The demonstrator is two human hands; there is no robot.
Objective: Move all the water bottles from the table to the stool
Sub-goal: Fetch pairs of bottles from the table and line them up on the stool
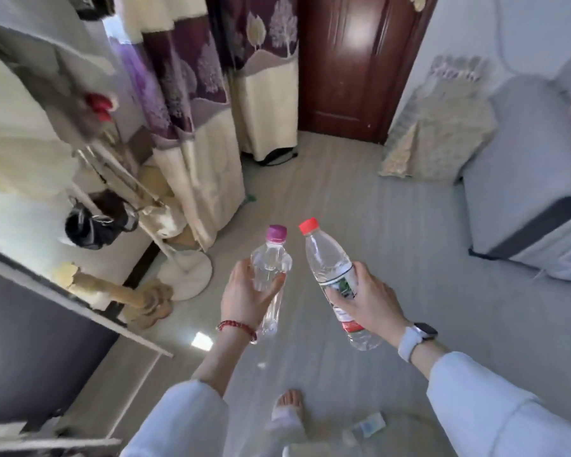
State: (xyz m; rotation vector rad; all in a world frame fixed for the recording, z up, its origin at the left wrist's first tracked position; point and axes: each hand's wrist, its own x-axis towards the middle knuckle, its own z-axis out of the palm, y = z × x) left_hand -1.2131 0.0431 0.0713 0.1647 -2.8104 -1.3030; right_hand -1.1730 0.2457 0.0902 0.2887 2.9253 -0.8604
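My left hand (pixel 244 291) grips a clear water bottle with a purple cap (pixel 271 258), held tilted over the floor. My right hand (pixel 366 298) grips a taller clear bottle with a red cap (pixel 327 262) around its green and red label. Both bottles are in the air in front of me, caps pointing away and close together. At the bottom edge another bottle (pixel 365 428) lies blurred on a pale round surface (pixel 409 423). I cannot tell whether that surface is the stool. No table with bottles is in view.
A dark table with a white frame (pixel 80 308) stands at the left. A coat rack base (pixel 187 273) and patterned curtains (pixel 195 127) lie ahead left, a brown door (pixel 350 61) ahead, a grey sofa (pixel 524 192) at the right. My bare foot (pixel 289 402) is on the grey floor.
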